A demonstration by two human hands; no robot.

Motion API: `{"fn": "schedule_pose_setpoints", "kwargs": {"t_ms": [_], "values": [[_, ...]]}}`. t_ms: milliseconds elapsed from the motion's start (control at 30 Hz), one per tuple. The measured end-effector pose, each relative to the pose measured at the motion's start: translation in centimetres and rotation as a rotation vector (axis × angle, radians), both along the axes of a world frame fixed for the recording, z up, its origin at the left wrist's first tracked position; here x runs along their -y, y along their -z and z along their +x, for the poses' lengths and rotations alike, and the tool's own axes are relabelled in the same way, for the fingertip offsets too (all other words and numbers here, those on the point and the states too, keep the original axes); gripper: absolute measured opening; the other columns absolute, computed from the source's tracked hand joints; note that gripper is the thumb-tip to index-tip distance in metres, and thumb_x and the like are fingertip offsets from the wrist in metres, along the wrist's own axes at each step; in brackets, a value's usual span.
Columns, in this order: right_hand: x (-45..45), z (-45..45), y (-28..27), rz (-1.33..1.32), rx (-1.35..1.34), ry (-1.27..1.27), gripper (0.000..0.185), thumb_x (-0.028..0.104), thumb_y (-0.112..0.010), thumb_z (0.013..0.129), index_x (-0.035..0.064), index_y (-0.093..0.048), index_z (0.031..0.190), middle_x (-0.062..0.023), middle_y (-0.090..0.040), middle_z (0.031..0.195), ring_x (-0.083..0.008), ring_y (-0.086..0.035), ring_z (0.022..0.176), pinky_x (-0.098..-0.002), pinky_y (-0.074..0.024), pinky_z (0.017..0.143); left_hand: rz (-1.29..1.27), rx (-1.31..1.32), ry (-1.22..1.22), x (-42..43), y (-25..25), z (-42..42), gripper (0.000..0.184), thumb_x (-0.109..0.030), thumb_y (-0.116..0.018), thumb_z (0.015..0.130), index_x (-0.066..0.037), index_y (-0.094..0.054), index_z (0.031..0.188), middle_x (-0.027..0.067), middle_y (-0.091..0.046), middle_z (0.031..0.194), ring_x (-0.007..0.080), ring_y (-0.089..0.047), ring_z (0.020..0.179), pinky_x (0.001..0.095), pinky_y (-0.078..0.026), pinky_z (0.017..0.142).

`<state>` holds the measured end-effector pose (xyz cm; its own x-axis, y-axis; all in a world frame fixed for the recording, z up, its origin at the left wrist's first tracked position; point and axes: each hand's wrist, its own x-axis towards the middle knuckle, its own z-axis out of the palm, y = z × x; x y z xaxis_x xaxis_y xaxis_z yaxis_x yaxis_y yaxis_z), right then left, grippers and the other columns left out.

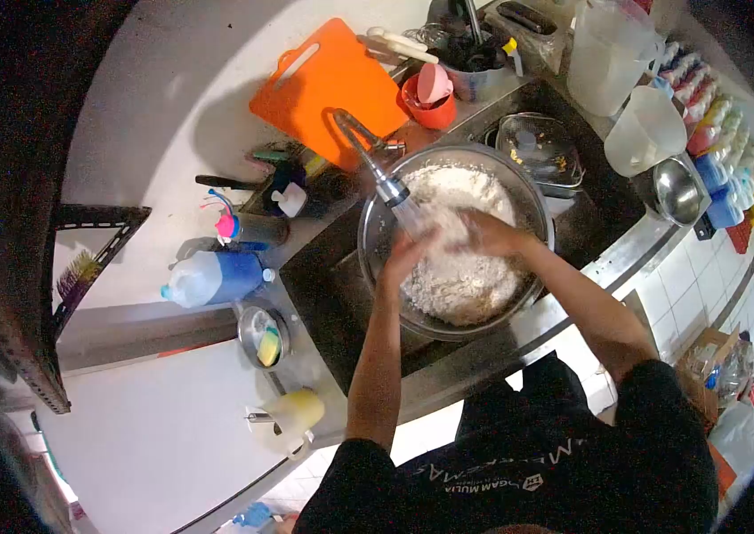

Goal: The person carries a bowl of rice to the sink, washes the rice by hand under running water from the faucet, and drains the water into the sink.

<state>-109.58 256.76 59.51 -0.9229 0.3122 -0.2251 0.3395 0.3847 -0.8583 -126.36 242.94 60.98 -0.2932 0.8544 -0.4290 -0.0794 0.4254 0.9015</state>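
Head view: pale crumbly mass (452, 301) contained in one bowl (380, 233); one tap (390, 189) set over bowl's left side. Left hand (411, 251) and right hand (486, 233) held over mass, within bowl's rim; finger spread blurred, anything gripped cannot be told. Loaded bowl judged heavy, slippery if wet, best held by opposite rims; mass judged soft. Beyond bowl: one board (332, 89), one strainer (532, 147).
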Motion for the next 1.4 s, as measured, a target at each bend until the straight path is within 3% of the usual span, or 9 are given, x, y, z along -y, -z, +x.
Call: {"fn": "schedule_pose_setpoints", "kwargs": {"t_ms": [133, 400, 533, 767, 900, 1033, 1067, 1300, 1400], "values": [[3.1, 5.1, -2.6, 0.435, 0.279, -0.322, 0.076, 0.027, -0.066, 0.073, 0.0174, -0.028, 0.138, -0.0253, -0.024, 0.14, -0.0427, -0.031, 0.126, -0.0503, -0.0203, 0.106, -0.104, -0.778, 0.518, 2.9, -2.1, 3.5, 0.097, -0.03, -0.081, 0.061, -0.01, -0.026, 0.139, 0.0182, -0.027, 0.141, 0.0353, -0.024, 0.13, 0.0422, -0.023, 0.106], [-0.7, -2.4, 1.6, 0.576, 0.483, 0.263, 0.064, 0.006, -0.057, 0.075, 0.0125, -0.035, 0.135, -0.0201, -0.029, 0.14, -0.0401, -0.056, 0.097, -0.0468, -0.0475, 0.084, -0.439, -0.771, -0.044, -0.6, 9.6, 1.0, 0.101, -0.026, -0.076, 0.063, 0.002, -0.015, 0.138, 0.0234, -0.025, 0.14, 0.0377, -0.029, 0.127, 0.0395, -0.026, 0.105], [-3.6, 0.7, 0.4, 0.239, 0.21, -0.151, 0.067, 0.019, -0.065, 0.075, 0.0098, -0.035, 0.135, -0.0186, -0.04, 0.132, -0.0303, -0.053, 0.107, -0.0406, -0.044, 0.092, -0.099, -0.453, 0.426, 1.9, 3.0, -1.1, 0.086, -0.038, -0.073, 0.07, 0.004, -0.031, 0.132, 0.0246, -0.036, 0.134, 0.0334, -0.032, 0.127, 0.0392, -0.027, 0.105], [-5.2, -4.2, 0.7, 0.28, 0.13, 0.219, 0.086, 0.055, -0.064, 0.069, 0.0039, -0.036, 0.132, -0.0188, -0.04, 0.133, -0.0317, -0.041, 0.12, -0.0391, -0.0337, 0.101, -0.122, -0.679, -0.044, -2.6, 9.4, -3.7, 0.051, -0.031, -0.052, 0.087, 0.0, -0.041, 0.127, 0.0167, -0.053, 0.118, 0.0306, -0.052, 0.107, 0.0394, -0.04, 0.093], [-6.2, -6.5, 0.3, -0.171, 0.166, 0.266, 0.087, 0.04, -0.071, 0.072, 0.0004, -0.027, 0.136, -0.0211, -0.035, 0.135, -0.0308, -0.041, 0.12, -0.0389, -0.0349, 0.101, 0.168, -1.814, -0.039, -4.7, 23.8, -6.8, 0.057, -0.047, -0.06, 0.079, 0.003, -0.05, 0.106, 0.0166, -0.058, 0.099, 0.0264, -0.055, 0.074, 0.0395, -0.046, 0.065], [-3.9, -4.2, 3.1, -0.337, -0.086, 0.165, 0.081, 0.043, -0.069, 0.073, 0.0011, -0.033, 0.133, -0.0191, -0.044, 0.129, -0.0276, -0.046, 0.115, -0.0384, -0.0347, 0.1, -0.187, -0.423, -0.061, -3.8, 3.4, -1.7, 0.081, -0.057, -0.06, 0.076, 0.003, -0.039, 0.128, 0.0229, -0.043, 0.125, 0.0306, -0.05, 0.102, 0.0401, -0.041, 0.091], [-2.4, -3.1, 2.0, -0.2, -0.146, 0.126, 0.073, 0.043, -0.067, 0.076, 0.003, -0.038, 0.131, -0.0183, -0.045, 0.129, -0.0281, -0.047, 0.116, -0.0375, -0.0354, 0.099, -0.238, -0.335, 0.062, -2.1, 7.5, -3.2, 0.081, -0.049, -0.062, 0.078, -0.002, -0.031, 0.136, 0.0159, -0.038, 0.135, 0.0271, -0.038, 0.123, 0.0376, -0.03, 0.103], [3.1, 2.4, -1.1, 0.309, -0.1, -0.021, 0.072, 0.039, -0.066, 0.074, 0.013, -0.035, 0.134, -0.017, -0.033, 0.138, -0.0378, -0.032, 0.126, -0.045, -0.0257, 0.105, -0.009, -0.249, 0.271, 0.6, -1.9, 1.7, 0.085, -0.053, -0.07, 0.068, -0.003, -0.04, 0.129, 0.0194, -0.04, 0.132, 0.0322, -0.036, 0.124, 0.0422, -0.029, 0.102], [4.0, 3.2, -1.8, 0.553, 0.024, -0.1, 0.066, 0.027, -0.061, 0.077, 0.0172, -0.033, 0.136, -0.017, -0.026, 0.142, -0.0416, -0.027, 0.128, -0.0507, -0.0225, 0.105, 0.034, -0.955, 0.472, 3.2, 5.5, 1.8, 0.083, -0.048, -0.069, 0.07, 0.0, -0.038, 0.13, 0.0296, -0.032, 0.133, 0.0454, -0.026, 0.126, 0.0525, -0.023, 0.104]]}}
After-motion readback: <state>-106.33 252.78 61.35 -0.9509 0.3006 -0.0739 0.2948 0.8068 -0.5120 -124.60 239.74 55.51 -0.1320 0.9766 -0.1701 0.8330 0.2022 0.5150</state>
